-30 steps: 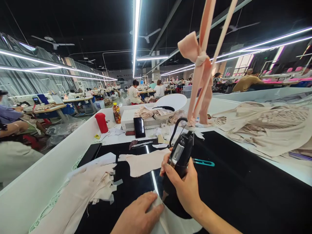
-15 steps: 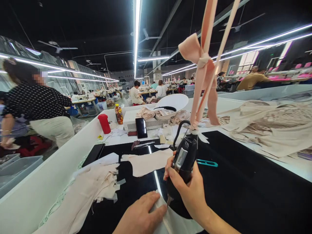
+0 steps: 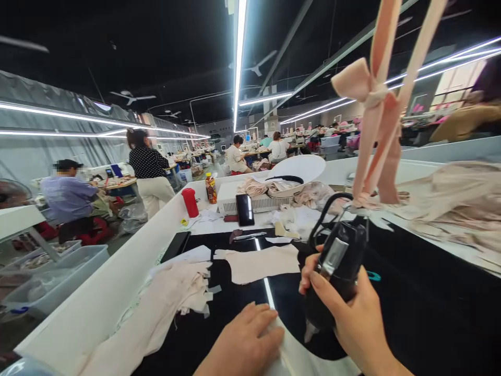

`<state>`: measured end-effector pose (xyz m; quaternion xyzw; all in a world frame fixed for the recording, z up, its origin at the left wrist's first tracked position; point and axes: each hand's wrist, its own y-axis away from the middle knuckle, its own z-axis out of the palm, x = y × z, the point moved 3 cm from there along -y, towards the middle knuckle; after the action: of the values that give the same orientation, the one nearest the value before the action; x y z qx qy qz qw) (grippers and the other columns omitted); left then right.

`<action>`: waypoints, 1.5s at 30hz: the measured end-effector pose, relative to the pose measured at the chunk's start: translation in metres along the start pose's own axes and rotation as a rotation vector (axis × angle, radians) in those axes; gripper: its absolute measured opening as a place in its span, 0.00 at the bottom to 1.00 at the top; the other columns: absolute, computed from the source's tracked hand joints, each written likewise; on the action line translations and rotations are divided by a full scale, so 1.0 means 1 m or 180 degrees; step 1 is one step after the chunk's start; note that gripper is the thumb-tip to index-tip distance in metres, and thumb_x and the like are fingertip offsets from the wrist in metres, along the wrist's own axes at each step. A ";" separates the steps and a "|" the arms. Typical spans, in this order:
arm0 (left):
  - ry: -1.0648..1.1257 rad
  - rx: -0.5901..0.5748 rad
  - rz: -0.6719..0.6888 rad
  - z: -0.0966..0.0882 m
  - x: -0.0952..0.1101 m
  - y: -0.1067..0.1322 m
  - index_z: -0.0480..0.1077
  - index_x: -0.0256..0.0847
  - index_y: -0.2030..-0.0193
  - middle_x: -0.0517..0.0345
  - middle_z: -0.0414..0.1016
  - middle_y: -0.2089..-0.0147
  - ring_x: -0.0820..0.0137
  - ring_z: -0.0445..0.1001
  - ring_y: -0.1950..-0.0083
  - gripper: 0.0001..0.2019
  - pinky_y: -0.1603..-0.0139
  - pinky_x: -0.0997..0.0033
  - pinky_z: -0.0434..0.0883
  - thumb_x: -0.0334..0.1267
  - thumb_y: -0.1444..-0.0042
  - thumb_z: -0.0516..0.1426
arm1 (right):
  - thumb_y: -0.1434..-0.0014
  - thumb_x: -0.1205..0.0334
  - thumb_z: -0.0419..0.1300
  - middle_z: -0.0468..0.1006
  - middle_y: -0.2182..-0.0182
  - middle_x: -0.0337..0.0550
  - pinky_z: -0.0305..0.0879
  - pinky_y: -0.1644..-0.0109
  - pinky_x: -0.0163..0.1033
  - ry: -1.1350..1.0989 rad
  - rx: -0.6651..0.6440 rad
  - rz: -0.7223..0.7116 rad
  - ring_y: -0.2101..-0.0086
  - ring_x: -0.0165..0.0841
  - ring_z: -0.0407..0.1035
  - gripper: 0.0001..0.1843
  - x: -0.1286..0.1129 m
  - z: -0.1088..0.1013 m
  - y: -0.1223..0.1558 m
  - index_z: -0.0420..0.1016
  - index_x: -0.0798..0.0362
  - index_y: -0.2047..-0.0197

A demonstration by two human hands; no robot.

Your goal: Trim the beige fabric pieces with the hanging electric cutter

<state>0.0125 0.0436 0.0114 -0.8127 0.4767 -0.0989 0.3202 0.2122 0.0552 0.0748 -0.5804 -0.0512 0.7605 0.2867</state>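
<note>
My right hand is wrapped round a black corded hand tool with a silver plate on its side. The tool is tilted and hangs from knotted peach fabric straps; its narrow lower tip is blurred. My left hand lies flat, fingers stretched forward, on a pale fabric piece. That piece rests on the glossy black work surface, just left of and below the tool. Farther forward lies a flat beige fabric piece. Stacked pale fabric pieces are to the left.
A phone, a red cup and a bottle stand at the back. Beige fabric is heaped at right. Behind the tool is a teal item. A white side wall borders the table; people work beyond.
The camera view has swung left, so the scene appears shifted right. The tool has moved away from my left hand, and its tip is farther from my fingers. Both hands keep their hold.
</note>
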 end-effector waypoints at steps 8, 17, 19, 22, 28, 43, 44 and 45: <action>0.0831 -0.0241 -0.0153 -0.005 0.017 -0.011 0.72 0.38 0.51 0.53 0.78 0.58 0.70 0.79 0.59 0.12 0.56 0.75 0.81 0.30 0.26 0.47 | 0.40 0.58 0.71 0.77 0.68 0.33 0.71 0.69 0.35 -0.0091 -0.0043 0.0097 0.75 0.29 0.70 0.15 -0.016 -0.002 0.013 0.71 0.45 0.54; 0.0218 0.0024 0.0178 0.014 0.025 -0.009 0.72 0.36 0.52 0.54 0.77 0.62 0.68 0.80 0.61 0.17 0.58 0.73 0.81 0.32 0.23 0.42 | 0.36 0.57 0.71 0.78 0.67 0.36 0.74 0.71 0.35 0.0131 -0.0386 -0.0026 0.75 0.30 0.72 0.14 -0.013 -0.028 0.019 0.72 0.45 0.52; 0.0141 0.0017 0.0226 0.013 0.026 -0.011 0.72 0.35 0.52 0.54 0.78 0.62 0.69 0.81 0.60 0.16 0.56 0.74 0.81 0.31 0.23 0.43 | 0.35 0.57 0.70 0.77 0.66 0.36 0.74 0.71 0.34 0.0175 -0.0479 -0.0118 0.75 0.30 0.71 0.12 -0.013 -0.033 0.020 0.72 0.45 0.53; 0.0036 0.0037 0.0230 0.008 0.028 -0.015 0.72 0.35 0.53 0.53 0.78 0.61 0.70 0.81 0.59 0.18 0.53 0.75 0.81 0.30 0.23 0.42 | 0.35 0.57 0.70 0.78 0.66 0.36 0.74 0.72 0.34 0.0205 -0.0490 -0.0162 0.74 0.30 0.72 0.11 -0.014 -0.035 0.020 0.72 0.45 0.54; 0.0077 -0.0047 0.0270 0.006 0.033 -0.021 0.71 0.33 0.53 0.52 0.78 0.62 0.69 0.81 0.62 0.18 0.58 0.73 0.81 0.29 0.23 0.40 | 0.40 0.60 0.72 0.79 0.72 0.35 0.76 0.72 0.33 0.0265 -0.0165 -0.0350 0.78 0.30 0.73 0.14 -0.025 -0.025 0.016 0.73 0.46 0.55; -0.0566 -0.0125 0.0366 0.026 0.037 0.004 0.74 0.36 0.47 0.52 0.83 0.57 0.66 0.85 0.55 0.22 0.52 0.71 0.81 0.40 0.21 0.40 | 0.33 0.61 0.69 0.80 0.65 0.35 0.79 0.65 0.35 0.0040 -0.0592 -0.0316 0.71 0.30 0.75 0.18 -0.014 -0.041 0.026 0.70 0.38 0.45; -0.0601 -0.0080 0.0369 0.026 0.038 0.006 0.74 0.37 0.47 0.52 0.83 0.57 0.65 0.85 0.55 0.23 0.52 0.71 0.81 0.43 0.20 0.39 | 0.33 0.61 0.69 0.80 0.65 0.35 0.79 0.65 0.34 0.0026 -0.0601 -0.0305 0.71 0.30 0.75 0.18 -0.015 -0.041 0.026 0.70 0.38 0.45; -0.0637 -0.0049 0.0381 0.027 0.040 0.008 0.74 0.38 0.46 0.52 0.83 0.57 0.64 0.85 0.55 0.25 0.53 0.71 0.81 0.46 0.20 0.38 | 0.33 0.62 0.69 0.80 0.65 0.35 0.79 0.65 0.34 0.0016 -0.0608 -0.0293 0.71 0.30 0.75 0.18 -0.016 -0.040 0.026 0.70 0.39 0.45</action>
<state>0.0411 0.0188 -0.0201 -0.7909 0.4908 0.0057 0.3654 0.2416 0.0158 0.0647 -0.6040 -0.1494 0.7367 0.2649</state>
